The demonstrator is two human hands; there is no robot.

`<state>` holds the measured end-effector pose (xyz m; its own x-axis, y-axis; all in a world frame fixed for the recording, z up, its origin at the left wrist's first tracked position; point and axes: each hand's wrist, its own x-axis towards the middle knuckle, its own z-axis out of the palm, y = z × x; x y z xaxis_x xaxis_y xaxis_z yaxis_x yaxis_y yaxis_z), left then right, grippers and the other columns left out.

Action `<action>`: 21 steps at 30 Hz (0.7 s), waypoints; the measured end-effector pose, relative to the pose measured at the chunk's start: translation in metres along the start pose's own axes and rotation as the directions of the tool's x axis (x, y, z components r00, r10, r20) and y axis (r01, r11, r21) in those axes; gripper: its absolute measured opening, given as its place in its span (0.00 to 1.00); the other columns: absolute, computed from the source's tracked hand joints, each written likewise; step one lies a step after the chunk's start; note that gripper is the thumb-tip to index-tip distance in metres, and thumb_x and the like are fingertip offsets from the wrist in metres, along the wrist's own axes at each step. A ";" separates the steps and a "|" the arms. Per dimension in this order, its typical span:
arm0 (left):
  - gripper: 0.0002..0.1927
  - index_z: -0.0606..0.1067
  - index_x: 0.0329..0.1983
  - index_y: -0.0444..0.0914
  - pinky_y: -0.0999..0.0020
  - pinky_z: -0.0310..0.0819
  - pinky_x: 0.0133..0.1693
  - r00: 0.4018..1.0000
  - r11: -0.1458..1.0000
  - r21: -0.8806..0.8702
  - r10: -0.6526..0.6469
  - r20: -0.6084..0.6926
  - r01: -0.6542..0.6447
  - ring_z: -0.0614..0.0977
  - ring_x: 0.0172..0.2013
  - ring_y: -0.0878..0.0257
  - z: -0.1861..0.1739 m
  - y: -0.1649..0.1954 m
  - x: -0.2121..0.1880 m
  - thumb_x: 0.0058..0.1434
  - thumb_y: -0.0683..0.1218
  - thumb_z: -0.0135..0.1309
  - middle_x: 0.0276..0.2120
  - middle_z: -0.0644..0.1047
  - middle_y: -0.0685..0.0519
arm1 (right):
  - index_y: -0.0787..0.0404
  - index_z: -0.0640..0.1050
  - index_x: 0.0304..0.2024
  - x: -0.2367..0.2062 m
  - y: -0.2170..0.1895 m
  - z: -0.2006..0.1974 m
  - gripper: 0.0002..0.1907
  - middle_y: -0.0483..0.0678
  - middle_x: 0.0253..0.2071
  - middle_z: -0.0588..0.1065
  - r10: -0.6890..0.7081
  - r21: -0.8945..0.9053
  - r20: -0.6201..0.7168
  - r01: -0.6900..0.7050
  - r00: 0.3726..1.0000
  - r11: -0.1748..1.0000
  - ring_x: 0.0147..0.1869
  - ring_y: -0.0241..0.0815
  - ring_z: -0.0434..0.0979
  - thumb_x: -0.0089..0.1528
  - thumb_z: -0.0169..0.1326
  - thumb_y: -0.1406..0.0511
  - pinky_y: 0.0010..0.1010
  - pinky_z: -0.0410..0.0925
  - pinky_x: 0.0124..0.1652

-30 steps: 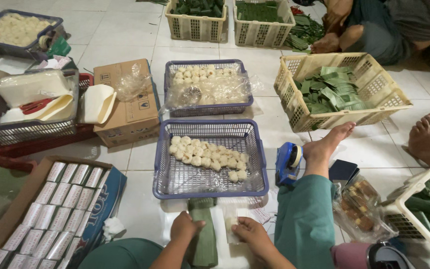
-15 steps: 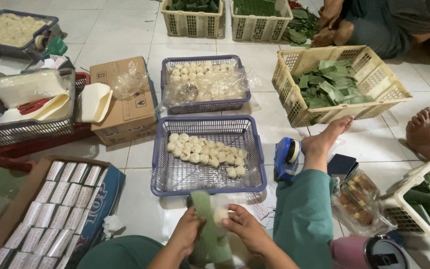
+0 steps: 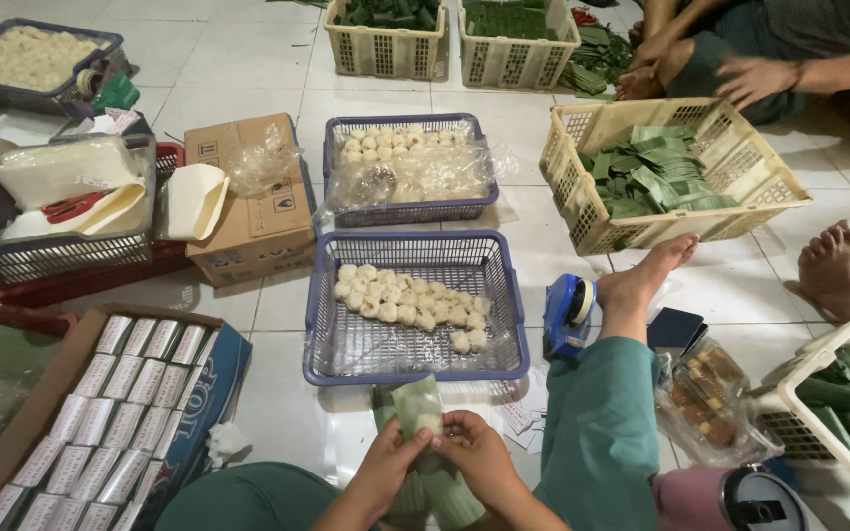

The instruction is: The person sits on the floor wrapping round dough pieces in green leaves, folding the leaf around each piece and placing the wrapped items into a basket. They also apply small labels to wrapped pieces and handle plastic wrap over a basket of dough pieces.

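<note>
Seated on the tiled floor [image 3: 277, 413], a person's left hand [image 3: 391, 462] and right hand [image 3: 479, 454] pinch a green leaf strip [image 3: 417, 405] folded around a pale dough ball [image 3: 429, 424], just below a blue basket [image 3: 415, 369] of similar balls.

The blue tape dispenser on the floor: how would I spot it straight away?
Start at the blue basket of pale dough balls on the white tiled floor. Just beyond its right edge, beside a bare foot, stands the tape dispenser. It is the only solid blue plastic tool there, holding a roll.
</note>
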<state>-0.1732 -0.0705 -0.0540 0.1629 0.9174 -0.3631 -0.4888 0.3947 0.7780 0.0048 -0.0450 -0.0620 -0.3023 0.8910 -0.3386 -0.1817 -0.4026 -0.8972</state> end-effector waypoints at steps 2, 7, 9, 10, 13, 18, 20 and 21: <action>0.18 0.72 0.56 0.37 0.67 0.77 0.50 1.000 1.000 0.017 0.022 0.017 -0.023 0.82 0.45 0.64 -0.001 -0.002 0.001 0.65 0.46 0.56 0.45 0.82 0.51 | 0.68 0.74 0.53 0.001 0.006 -0.004 0.21 0.48 0.43 0.78 0.012 -0.041 -0.007 -0.012 1.000 0.999 0.46 0.35 0.79 0.58 0.62 0.72 0.25 0.73 0.47; 0.20 0.69 0.59 0.37 0.66 0.77 0.51 0.996 0.999 -0.049 0.026 0.086 -0.022 0.82 0.46 0.63 -0.002 -0.003 0.001 0.64 0.43 0.55 0.47 0.81 0.52 | 0.70 0.75 0.53 -0.002 0.011 -0.005 0.20 0.50 0.43 0.77 -0.007 -0.065 0.013 0.008 1.000 0.998 0.46 0.35 0.78 0.59 0.63 0.72 0.25 0.72 0.47; 0.21 0.68 0.61 0.36 0.65 0.76 0.51 0.993 0.999 0.032 0.039 0.114 -0.043 0.81 0.45 0.63 -0.002 0.001 0.000 0.66 0.42 0.56 0.45 0.80 0.50 | 0.67 0.76 0.52 -0.005 0.004 -0.004 0.21 0.48 0.44 0.78 -0.028 -0.199 -0.004 0.027 1.000 0.980 0.45 0.34 0.77 0.58 0.65 0.69 0.26 0.73 0.45; 0.21 0.67 0.62 0.35 0.64 0.76 0.51 0.991 0.996 0.074 0.045 0.129 -0.055 0.81 0.45 0.62 -0.002 0.003 -0.001 0.67 0.41 0.56 0.44 0.79 0.49 | 0.65 0.76 0.52 -0.008 -0.001 -0.005 0.22 0.46 0.45 0.78 -0.038 -0.338 -0.023 0.028 0.999 0.941 0.45 0.33 0.77 0.57 0.65 0.66 0.26 0.73 0.43; 0.25 0.66 0.62 0.38 0.63 0.76 0.50 0.997 0.998 0.043 -0.043 0.070 0.040 0.82 0.45 0.62 0.000 0.013 -0.005 0.62 0.41 0.56 0.46 0.81 0.51 | 0.54 0.73 0.57 -0.001 -0.024 -0.011 0.26 0.44 0.45 0.77 0.047 -0.404 -0.107 -0.086 0.993 0.911 0.40 0.34 0.76 0.56 0.62 0.61 0.29 0.72 0.38; 0.32 0.65 0.66 0.45 0.67 0.76 0.53 0.986 0.994 0.059 -0.100 0.130 0.093 0.81 0.49 0.67 0.008 0.016 -0.011 0.58 0.40 0.59 0.50 0.79 0.58 | 0.63 0.78 0.52 0.024 -0.047 -0.017 0.20 0.47 0.43 0.78 0.253 -0.080 -0.032 -0.255 0.967 0.964 0.41 0.33 0.76 0.62 0.59 0.57 0.26 0.68 0.43; 0.29 0.67 0.64 0.41 0.65 0.78 0.50 0.979 0.990 0.013 -0.142 0.144 0.141 0.82 0.48 0.64 0.008 0.016 -0.009 0.59 0.41 0.59 0.48 0.80 0.55 | 0.69 0.81 0.49 0.035 -0.051 -0.017 0.18 0.46 0.40 0.78 0.028 -0.113 0.000 -0.028 1.000 0.993 0.39 0.33 0.73 0.64 0.62 0.61 0.26 0.67 0.41; 0.26 0.69 0.62 0.38 0.62 0.80 0.49 0.973 0.983 -0.033 -0.171 0.155 0.178 0.82 0.46 0.62 0.007 0.015 -0.008 0.60 0.41 0.59 0.48 0.80 0.53 | 0.68 0.81 0.50 0.037 -0.053 -0.019 0.17 0.45 0.38 0.78 -0.046 -0.152 -0.023 0.042 0.999 0.987 0.39 0.34 0.74 0.64 0.61 0.61 0.26 0.67 0.41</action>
<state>-0.1759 -0.0717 -0.0360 0.3749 0.8330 -0.4069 -0.4796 0.5499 0.6838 0.0209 0.0132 -0.0327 -0.2721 0.9133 -0.3032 -0.0500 -0.3280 -0.9433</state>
